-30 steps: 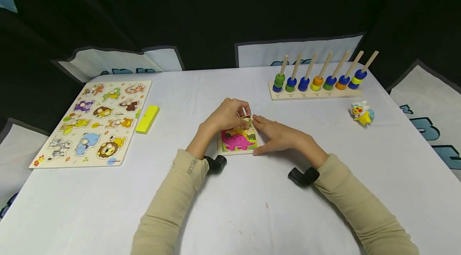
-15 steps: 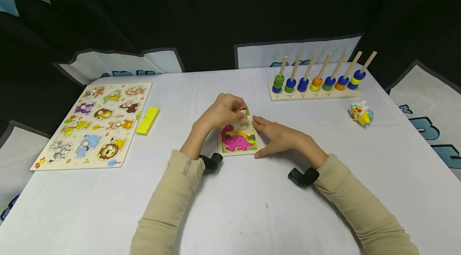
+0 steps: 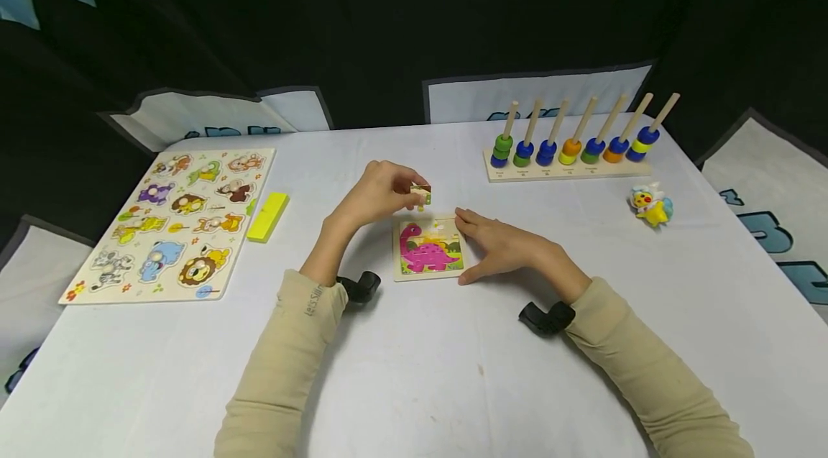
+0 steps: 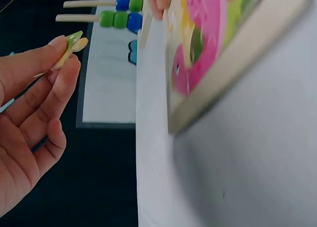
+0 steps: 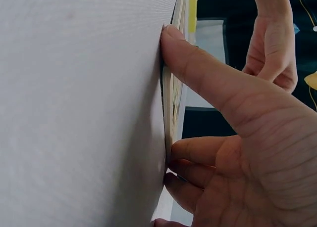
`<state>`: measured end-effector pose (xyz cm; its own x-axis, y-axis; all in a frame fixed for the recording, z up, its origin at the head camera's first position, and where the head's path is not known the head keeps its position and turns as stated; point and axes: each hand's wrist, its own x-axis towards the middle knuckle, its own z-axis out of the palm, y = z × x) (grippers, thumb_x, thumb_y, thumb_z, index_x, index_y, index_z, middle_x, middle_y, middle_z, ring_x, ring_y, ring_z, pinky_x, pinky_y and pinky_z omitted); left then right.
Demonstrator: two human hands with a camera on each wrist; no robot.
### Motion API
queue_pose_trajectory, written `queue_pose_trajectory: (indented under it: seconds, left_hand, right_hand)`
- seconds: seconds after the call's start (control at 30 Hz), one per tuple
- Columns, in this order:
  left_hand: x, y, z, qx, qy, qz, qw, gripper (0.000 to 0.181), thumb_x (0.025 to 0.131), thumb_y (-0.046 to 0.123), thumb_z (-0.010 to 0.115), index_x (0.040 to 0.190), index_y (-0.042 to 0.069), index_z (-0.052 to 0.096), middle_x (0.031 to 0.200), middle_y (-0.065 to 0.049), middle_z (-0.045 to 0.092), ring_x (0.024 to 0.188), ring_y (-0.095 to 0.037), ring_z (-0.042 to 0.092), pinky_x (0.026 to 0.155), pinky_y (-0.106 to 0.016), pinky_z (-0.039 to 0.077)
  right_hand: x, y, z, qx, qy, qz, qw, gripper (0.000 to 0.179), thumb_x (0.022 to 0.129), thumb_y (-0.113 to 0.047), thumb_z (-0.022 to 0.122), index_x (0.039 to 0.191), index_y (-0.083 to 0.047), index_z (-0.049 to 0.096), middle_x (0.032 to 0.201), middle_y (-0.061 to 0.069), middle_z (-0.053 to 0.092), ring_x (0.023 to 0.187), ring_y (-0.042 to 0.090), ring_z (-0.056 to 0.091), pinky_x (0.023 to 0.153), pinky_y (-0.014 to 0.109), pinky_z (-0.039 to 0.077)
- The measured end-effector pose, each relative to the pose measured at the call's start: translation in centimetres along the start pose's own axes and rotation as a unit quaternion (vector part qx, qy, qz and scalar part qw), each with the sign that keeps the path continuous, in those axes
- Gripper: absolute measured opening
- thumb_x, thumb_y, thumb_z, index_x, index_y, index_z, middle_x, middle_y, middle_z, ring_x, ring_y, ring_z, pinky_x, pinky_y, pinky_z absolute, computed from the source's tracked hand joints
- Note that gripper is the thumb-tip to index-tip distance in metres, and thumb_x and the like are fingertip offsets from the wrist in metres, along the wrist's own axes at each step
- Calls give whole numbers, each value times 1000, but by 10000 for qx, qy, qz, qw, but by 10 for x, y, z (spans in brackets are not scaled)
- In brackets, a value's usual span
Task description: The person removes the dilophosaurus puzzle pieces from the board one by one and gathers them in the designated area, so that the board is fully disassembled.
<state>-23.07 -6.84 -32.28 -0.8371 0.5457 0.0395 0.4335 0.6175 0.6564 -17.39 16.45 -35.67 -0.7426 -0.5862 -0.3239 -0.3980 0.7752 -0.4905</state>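
My left hand (image 3: 382, 192) is raised above and to the left of the small puzzle board, pinching a puzzle piece (image 3: 421, 194) between thumb and fingertips. In the left wrist view the piece (image 4: 71, 49) shows a green and yellowish edge. Below lies the wooden puzzle board (image 3: 430, 257) with a pink dinosaur picture; a pale, bare patch shows near its top. My right hand (image 3: 501, 246) rests at the board's right side, fingers fairly straight. In the right wrist view, its thumb (image 5: 176, 39) and fingers (image 5: 198, 149) touch the board's edge.
A large animal puzzle board (image 3: 175, 224) lies at the left, with a yellow block (image 3: 268, 217) beside it. At the back right stands a pegged counting rack (image 3: 569, 169) with coloured beads. A small toy figure (image 3: 650, 205) is in front of it on the white table (image 3: 479, 400).
My left hand has lifted the puzzle piece off the small board and moved up and left with it. The right hand stays at the board's right edge.
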Motion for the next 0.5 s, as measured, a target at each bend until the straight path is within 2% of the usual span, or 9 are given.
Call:
queue_pose_trajectory:
  seconds: [0.2,0.33,0.5]
  left_hand:
    - [-14,-12,-13,-40,148,-257,9996,25,90,19,67,112,10,72,80,-10,73,75,-25,65,64,-28,42]
    - [-23,-22,-18,-201,97,-497,9985,25,89,18,67,112,8,71,80,-10,73,78,-26,69,68,-29,44]
    - [-31,-35,-18,-504,22,-727,9961,24,87,16,70,109,8,72,80,-8,71,79,-28,66,71,-29,43]
  right_hand:
    - [-2,-1,-1,-23,-10,126,9999,106,78,-46,76,151,1,16,162,15,5,149,32,10,118,49,18]
    - [-3,0,-2,-31,2,206,9998,105,77,-44,77,151,1,17,162,15,7,149,33,12,117,49,19]
    - [-4,0,-3,-2,5,226,9997,104,77,-42,78,151,2,19,161,15,8,148,34,12,117,50,19]
